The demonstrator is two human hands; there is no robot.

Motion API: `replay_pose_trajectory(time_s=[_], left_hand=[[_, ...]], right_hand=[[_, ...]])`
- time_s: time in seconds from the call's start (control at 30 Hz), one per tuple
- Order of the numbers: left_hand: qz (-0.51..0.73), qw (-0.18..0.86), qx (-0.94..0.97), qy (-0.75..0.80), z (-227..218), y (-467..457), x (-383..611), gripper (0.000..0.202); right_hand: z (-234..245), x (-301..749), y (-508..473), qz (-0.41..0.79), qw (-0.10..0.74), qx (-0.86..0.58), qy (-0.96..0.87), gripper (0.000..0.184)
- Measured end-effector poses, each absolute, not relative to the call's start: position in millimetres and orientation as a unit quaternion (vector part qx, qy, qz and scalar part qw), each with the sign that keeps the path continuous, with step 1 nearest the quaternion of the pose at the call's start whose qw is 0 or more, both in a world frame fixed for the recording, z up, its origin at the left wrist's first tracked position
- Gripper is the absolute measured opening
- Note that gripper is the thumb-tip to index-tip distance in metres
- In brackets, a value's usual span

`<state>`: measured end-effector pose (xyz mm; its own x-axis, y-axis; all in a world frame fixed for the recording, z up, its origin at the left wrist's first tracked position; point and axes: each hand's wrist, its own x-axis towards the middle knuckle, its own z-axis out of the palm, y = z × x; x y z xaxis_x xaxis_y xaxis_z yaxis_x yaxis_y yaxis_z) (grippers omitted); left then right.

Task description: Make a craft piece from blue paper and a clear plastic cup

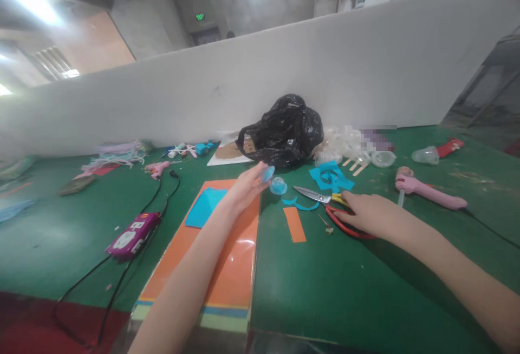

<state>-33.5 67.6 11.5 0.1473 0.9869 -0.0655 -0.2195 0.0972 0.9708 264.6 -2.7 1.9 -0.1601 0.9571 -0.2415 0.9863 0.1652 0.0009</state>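
My left hand (252, 183) reaches over the orange sheets, its fingers closed on a small round blue disc (267, 174). Just right of it, a clear domed plastic lid (278, 185) with a blue tint sits on the green table. My right hand (363, 213) grips the yellow and red handles of a pair of scissors (314, 195), which lie low over the table, blades pointing left. Thin blue paper offcuts (306, 205) and an orange paper strip (294, 224) lie below the blades. A blue paper scrap (331, 176) with curved cuts is behind the scissors.
A black plastic bag (286, 132) and clear plastic cups (339, 143) stand by the white partition (227, 89). A pink glue gun (426, 189) lies right, its cord trailing. Left are a second glue gun (157, 169) and a purple box (134, 236) with black cables. Blue paper (203, 208) rests on orange sheets (231, 273).
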Motion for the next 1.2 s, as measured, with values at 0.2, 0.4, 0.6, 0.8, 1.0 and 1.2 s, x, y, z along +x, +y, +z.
replay_pose_trajectory(time_s=[0.2, 0.4, 0.6, 0.8, 1.0, 1.2], left_hand=[[0.461, 0.585, 0.513, 0.427, 10.7, 65.3, -29.4, 0.038], [0.456, 0.4, 0.61, 0.51, 7.7, 63.3, -30.5, 0.046], [0.446, 0.333, 0.638, 0.532, 4.8, 65.8, -31.5, 0.042], [0.43, 0.219, 0.701, 0.525, 0.5, 69.1, -34.9, 0.036], [0.349, 0.122, 0.774, 0.514, 0.6, 64.8, -37.8, 0.033], [0.309, 0.077, 0.776, 0.544, -2.5, 67.1, -38.1, 0.029]], right_hand=[[0.4, 265.5, -2.3, -0.07, 0.077, 0.639, 0.762, 0.036], [1.0, 264.0, -2.7, -0.058, 0.09, 0.636, 0.765, 0.036], [3.6, 262.1, -4.3, -0.054, 0.103, 0.638, 0.761, 0.039], [4.1, 262.1, -4.9, -0.056, 0.103, 0.635, 0.764, 0.038], [-2.1, 266.2, -2.7, -0.052, 0.076, 0.631, 0.77, 0.036], [-4.3, 268.0, -1.3, -0.055, 0.077, 0.629, 0.772, 0.038]])
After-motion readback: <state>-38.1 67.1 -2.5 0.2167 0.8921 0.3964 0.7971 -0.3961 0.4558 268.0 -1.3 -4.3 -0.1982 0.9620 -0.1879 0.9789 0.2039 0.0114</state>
